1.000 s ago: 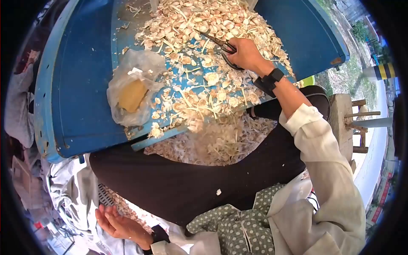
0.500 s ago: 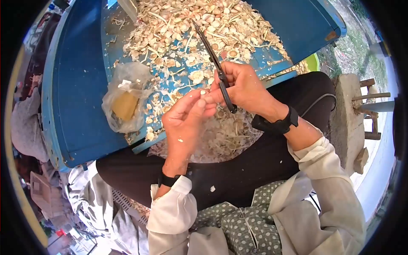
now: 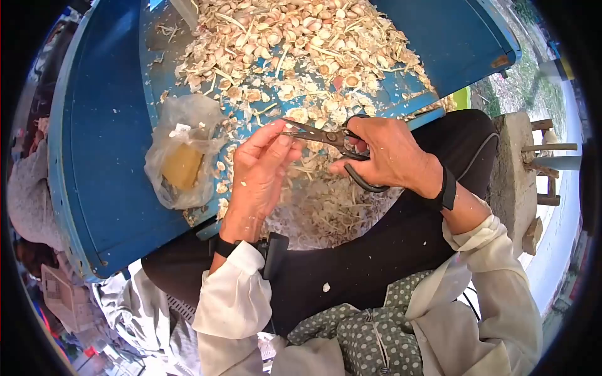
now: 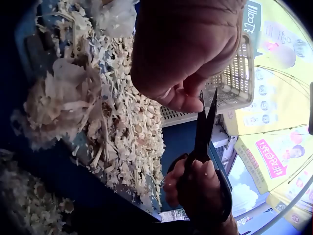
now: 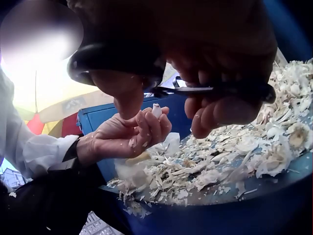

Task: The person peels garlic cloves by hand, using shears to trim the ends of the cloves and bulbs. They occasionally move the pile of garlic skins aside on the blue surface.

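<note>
My left hand (image 3: 257,169) pinches a small pale garlic clove (image 5: 156,110) between thumb and fingertips, over the near edge of the blue table. In my right hand (image 3: 398,153) are dark scissors (image 3: 327,136), thumb and fingers in the handle loops. Their blades are parted and point left, the tips right at the left fingertips in the head view. The left wrist view shows the same parted blades (image 4: 207,122) close to those fingertips. Beyond both hands, a heap of garlic cloves (image 3: 307,28) with dry skins and stalks covers the tabletop.
A clear plastic bag (image 3: 164,178) with a tan block inside lies on the blue table (image 3: 103,156), left of the heap. Skins and stalk scraps (image 3: 326,216) fill the space below the table edge, between the legs. A wooden stool (image 3: 511,182) stands at right.
The left hand has come up from low at the left to meet the right hand. The scissors have come back from the heap, turned leftward, and their blades have parted.
</note>
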`<state>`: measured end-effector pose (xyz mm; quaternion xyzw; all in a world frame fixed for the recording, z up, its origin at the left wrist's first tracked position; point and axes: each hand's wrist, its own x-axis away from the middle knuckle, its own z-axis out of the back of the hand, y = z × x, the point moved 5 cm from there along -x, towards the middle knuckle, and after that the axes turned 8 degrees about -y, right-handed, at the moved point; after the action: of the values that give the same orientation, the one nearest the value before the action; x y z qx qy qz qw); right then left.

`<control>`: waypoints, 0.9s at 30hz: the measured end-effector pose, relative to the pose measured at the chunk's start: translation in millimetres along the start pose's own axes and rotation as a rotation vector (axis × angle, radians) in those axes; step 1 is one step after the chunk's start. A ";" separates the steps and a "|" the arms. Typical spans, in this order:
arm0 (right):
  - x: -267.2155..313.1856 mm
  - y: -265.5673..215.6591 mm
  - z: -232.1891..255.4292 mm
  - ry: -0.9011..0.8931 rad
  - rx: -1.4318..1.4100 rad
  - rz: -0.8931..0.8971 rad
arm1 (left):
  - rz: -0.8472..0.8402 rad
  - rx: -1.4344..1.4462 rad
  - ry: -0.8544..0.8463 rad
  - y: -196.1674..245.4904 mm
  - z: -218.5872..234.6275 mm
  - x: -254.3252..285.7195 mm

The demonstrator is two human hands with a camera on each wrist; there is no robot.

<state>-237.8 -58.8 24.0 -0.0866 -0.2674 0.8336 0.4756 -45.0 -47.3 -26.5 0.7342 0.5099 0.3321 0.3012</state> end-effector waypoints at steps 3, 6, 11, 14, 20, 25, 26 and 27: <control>-5.3 1.8 -8.6 -0.016 0.141 -0.015 | 0.005 -0.012 -0.019 -3.9 7.8 -0.7; -7.5 -0.4 -10.5 -0.017 0.168 -0.010 | -0.033 -0.106 0.022 -1.3 6.5 0.7; -14.3 9.5 -6.9 -0.059 -0.153 0.025 | -0.056 -0.062 0.019 0.8 0.7 -3.0; -35.7 53.2 30.4 0.282 -0.074 -0.203 | -0.026 0.117 0.076 -0.3 0.5 -3.3; -71.8 74.9 9.9 0.323 -0.145 -0.207 | -0.038 0.413 0.019 1.9 13.4 -9.0; -78.1 59.9 10.3 0.390 -0.265 -0.085 | -0.029 0.399 0.152 1.1 31.0 -6.3; -81.8 65.8 20.1 0.391 -0.209 -0.134 | -0.023 0.390 0.146 -0.7 35.6 -5.0; -87.6 73.7 29.3 0.393 -0.152 -0.180 | -0.026 0.390 0.149 -1.7 38.7 -4.7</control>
<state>-257.8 -172.8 0.1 -0.2587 -0.2384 0.7324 0.5830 -16.4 -55.3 -51.8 0.7451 0.5950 0.2767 0.1192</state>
